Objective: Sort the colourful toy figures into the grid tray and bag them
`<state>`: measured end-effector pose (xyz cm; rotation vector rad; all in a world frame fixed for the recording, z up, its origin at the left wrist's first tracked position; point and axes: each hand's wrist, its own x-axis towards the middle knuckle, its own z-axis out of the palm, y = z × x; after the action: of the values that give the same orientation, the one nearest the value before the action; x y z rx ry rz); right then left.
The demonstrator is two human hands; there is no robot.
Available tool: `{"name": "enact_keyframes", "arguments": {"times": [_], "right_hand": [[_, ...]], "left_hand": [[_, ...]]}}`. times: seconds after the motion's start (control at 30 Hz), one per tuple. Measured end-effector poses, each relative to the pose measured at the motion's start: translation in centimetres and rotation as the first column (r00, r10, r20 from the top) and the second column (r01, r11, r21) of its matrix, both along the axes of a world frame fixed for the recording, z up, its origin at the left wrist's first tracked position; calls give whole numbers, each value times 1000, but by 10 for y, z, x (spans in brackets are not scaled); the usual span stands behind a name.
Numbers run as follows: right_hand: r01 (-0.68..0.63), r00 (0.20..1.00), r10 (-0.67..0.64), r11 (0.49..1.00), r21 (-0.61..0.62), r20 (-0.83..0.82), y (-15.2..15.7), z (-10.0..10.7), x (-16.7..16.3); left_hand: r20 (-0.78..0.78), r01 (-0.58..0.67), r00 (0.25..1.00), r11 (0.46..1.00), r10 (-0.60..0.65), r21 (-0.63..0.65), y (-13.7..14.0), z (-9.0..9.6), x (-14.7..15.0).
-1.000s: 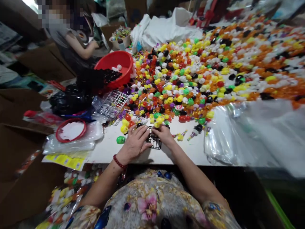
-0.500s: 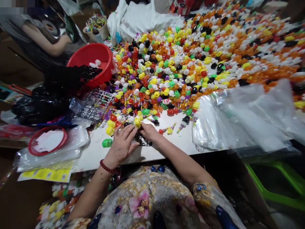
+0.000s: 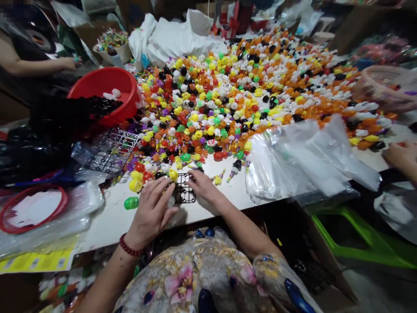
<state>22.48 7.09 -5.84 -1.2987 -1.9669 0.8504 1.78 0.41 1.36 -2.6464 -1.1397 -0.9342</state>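
A small black plastic grid (image 3: 186,194) lies on the white table between my hands. My left hand (image 3: 150,208), with a dark red bead bracelet at the wrist, rests over its left side. Those fingers are stretched out, thumb apart; a whitish piece (image 3: 171,201) shows partly beneath them. At the grid's right edge, my right hand (image 3: 206,190) has its fingers bent onto the frame. A yellow toy head (image 3: 173,175) sits just beyond my left fingertips. To the left lie a green toy head (image 3: 131,202) and a yellow one (image 3: 135,186).
A large heap of colourful small toy heads (image 3: 221,100) covers the table beyond. Clear plastic bags (image 3: 276,165) lie to the right, a red tub (image 3: 127,87) and a red basket (image 3: 65,198) to the left. Another person's hand (image 3: 402,156) reaches in at the right edge.
My hands have drawn apart, so more of the black grid shows between them. The view has shifted right, bringing another person's hand and a pink basket into sight.
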Motion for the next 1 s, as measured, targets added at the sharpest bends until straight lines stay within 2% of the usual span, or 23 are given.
{"name": "enact_keyframes", "arguments": {"times": [0.07, 0.13, 0.17, 0.23, 0.33, 0.5, 0.6, 0.77, 0.87, 1.0], "right_hand": [[250, 964, -253, 967, 44, 85, -15, 7, 34], [502, 828, -488, 864, 23, 277, -25, 14, 67], [582, 753, -550, 813, 23, 362, -27, 17, 81], [660, 646, -590, 751, 35, 485, -26, 19, 99], [678, 610, -557, 735, -7, 564, -19, 20, 103], [674, 654, -550, 735, -71, 520, -15, 18, 94], [693, 664, -600, 718, -65, 446, -12, 11, 98], [720, 657, -669, 694, -25, 348, -11, -3, 108], [700, 664, -644, 714, -15, 380, -13, -8, 112], [649, 698, -585, 761, -19, 413, -14, -5, 116]], "left_hand": [[41, 119, 992, 993, -118, -26, -15, -1, 3], [45, 237, 971, 970, -234, -61, -27, -7, 10], [37, 279, 960, 957, -277, -81, -31, -12, 14], [31, 332, 943, 938, -331, -101, -34, -20, 23], [39, 368, 930, 929, -366, -45, -30, -30, 32], [1, 229, 973, 973, -229, 37, -22, -37, 32], [-57, 191, 980, 981, -192, -12, -18, -42, 27], [-104, 209, 971, 975, -217, -81, -15, -49, 26], [-99, 229, 966, 968, -239, -106, -16, -52, 30], [-138, 252, 949, 947, -282, -199, -19, -61, 38]]}}
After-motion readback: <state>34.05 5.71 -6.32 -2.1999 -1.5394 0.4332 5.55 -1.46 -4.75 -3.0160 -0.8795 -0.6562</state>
